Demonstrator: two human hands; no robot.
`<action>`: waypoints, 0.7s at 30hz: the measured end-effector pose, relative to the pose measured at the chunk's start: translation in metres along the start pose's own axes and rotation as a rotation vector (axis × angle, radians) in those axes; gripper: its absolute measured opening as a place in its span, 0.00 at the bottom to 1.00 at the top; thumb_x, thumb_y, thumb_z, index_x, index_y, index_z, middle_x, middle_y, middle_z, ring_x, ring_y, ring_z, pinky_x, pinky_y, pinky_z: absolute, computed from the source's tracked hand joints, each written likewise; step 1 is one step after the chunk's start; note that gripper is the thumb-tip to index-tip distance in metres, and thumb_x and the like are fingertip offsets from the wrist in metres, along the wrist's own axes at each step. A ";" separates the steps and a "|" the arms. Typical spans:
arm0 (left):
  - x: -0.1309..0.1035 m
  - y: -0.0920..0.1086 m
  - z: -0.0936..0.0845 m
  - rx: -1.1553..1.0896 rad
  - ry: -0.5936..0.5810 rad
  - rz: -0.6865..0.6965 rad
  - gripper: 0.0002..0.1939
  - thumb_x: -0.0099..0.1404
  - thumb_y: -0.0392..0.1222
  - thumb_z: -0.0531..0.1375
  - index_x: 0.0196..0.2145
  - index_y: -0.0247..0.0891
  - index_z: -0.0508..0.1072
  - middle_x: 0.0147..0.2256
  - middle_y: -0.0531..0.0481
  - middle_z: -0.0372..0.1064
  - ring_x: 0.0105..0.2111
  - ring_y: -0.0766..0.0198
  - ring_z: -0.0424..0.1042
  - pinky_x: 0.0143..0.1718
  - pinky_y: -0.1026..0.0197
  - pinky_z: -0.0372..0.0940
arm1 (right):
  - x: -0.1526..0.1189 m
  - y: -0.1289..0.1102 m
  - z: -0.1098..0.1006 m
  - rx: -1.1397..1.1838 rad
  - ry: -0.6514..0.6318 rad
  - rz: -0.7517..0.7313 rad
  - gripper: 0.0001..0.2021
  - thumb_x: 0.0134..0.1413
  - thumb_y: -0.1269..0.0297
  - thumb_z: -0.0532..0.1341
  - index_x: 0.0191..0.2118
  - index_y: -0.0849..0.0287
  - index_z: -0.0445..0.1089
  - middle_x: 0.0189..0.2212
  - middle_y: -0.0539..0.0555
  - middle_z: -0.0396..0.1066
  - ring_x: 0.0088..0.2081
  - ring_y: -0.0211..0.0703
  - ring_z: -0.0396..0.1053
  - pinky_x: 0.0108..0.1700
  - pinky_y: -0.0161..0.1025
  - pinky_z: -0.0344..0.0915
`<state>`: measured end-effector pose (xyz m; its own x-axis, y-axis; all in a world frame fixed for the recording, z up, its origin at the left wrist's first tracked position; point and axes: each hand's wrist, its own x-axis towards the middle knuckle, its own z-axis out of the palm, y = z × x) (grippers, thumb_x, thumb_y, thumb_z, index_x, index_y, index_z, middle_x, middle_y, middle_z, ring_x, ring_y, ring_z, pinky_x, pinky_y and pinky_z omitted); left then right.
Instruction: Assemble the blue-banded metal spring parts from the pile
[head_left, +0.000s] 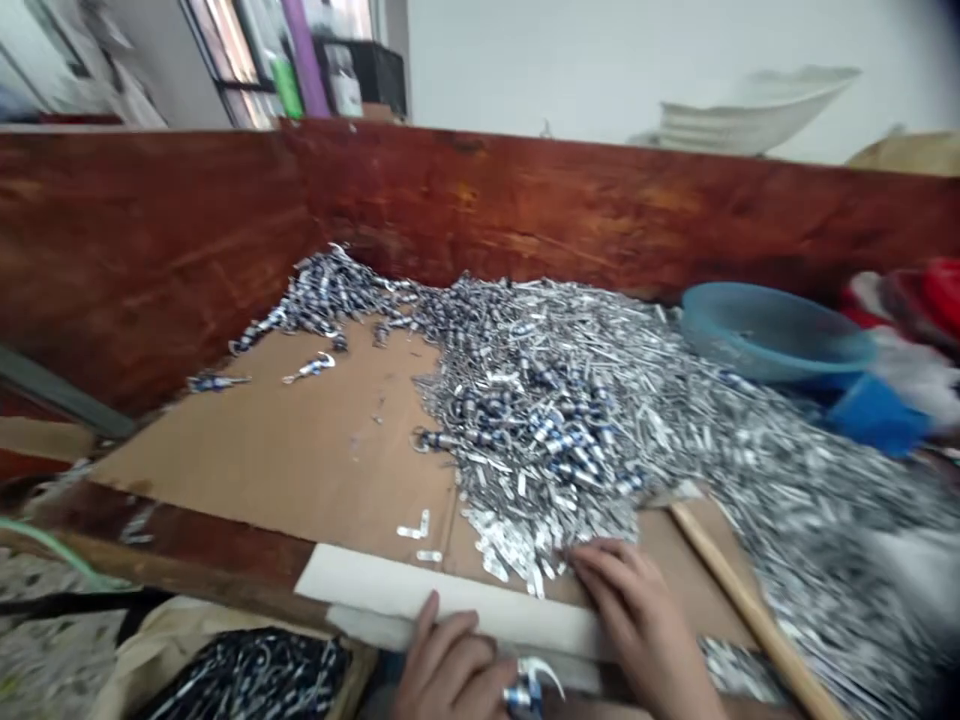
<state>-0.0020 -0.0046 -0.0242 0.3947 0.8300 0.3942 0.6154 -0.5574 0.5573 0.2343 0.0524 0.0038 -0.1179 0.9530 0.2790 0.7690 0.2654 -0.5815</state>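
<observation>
At the bottom middle, my left hand (454,665) has its fingers curled beside a small blue-and-silver metal piece with a curved hook (529,692), which it holds. To the right, my right hand (641,620) rests at the near edge of a heap of small flat silver plates (517,545). Its fingertips are drawn together among the plates, and whatever is between them is too small to make out. Blue-banded hooked pieces (570,420) lie on the heap just beyond. A few loose plates (412,530) sit on the cardboard (315,440) to the left.
A wooden-handled tool (724,580) lies right of my right hand. Farther back are a blue bowl (776,335) and another hooked-piece pile (330,285). Red-brown boards (525,210) wall the table. A lined container (247,675) of dark pieces stands at lower left. A white strip (450,597) covers the front edge.
</observation>
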 end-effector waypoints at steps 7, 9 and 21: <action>0.007 0.005 -0.009 0.116 0.049 0.124 0.08 0.58 0.33 0.59 0.36 0.42 0.71 0.33 0.55 0.72 0.46 0.63 0.70 0.64 0.53 0.44 | -0.010 -0.031 -0.009 0.053 -0.122 0.137 0.07 0.58 0.67 0.54 0.34 0.55 0.69 0.33 0.53 0.70 0.38 0.45 0.67 0.40 0.42 0.66; 0.008 0.007 -0.011 0.109 0.034 0.110 0.08 0.59 0.32 0.58 0.36 0.42 0.71 0.33 0.54 0.72 0.46 0.62 0.70 0.63 0.51 0.47 | -0.007 -0.036 -0.005 -0.014 -0.153 0.033 0.08 0.59 0.70 0.53 0.35 0.55 0.70 0.34 0.54 0.69 0.38 0.44 0.65 0.39 0.42 0.64; 0.018 0.023 -0.014 0.017 0.098 0.004 0.06 0.64 0.36 0.54 0.33 0.42 0.71 0.29 0.55 0.72 0.42 0.61 0.72 0.59 0.47 0.54 | 0.010 -0.044 -0.009 0.169 -0.166 0.051 0.04 0.58 0.69 0.56 0.35 0.56 0.68 0.32 0.51 0.70 0.36 0.41 0.66 0.38 0.38 0.63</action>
<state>0.0095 -0.0027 0.0062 0.3293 0.8210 0.4664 0.6257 -0.5597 0.5434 0.2048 0.0484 0.0393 -0.1938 0.9731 0.1247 0.6625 0.2236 -0.7149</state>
